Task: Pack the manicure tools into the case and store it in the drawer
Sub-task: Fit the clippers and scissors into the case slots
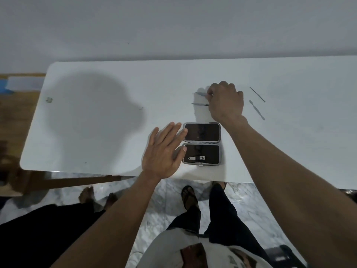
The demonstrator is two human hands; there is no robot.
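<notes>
A manicure case (202, 143) lies open on the white table (96, 113), both dark halves facing up. A nail clipper (197, 158) sits in the near half. My left hand (164, 151) rests flat beside the case, fingertips touching its left edge. My right hand (225, 100) reaches beyond the case, its fingertips pinched on a thin metal tool (200, 93). A second thin tool (200, 104) lies just below it, partly under the hand. Right of the hand lie a cuticle pusher (257, 110) and a slim rod (257, 94).
The table's near edge runs just below the case. Marble floor, my legs and sandalled foot (190, 197) show below. Another person's bare feet (87, 194) stand at lower left. A wooden surface (17, 117) sits left of the table. No drawer is visible.
</notes>
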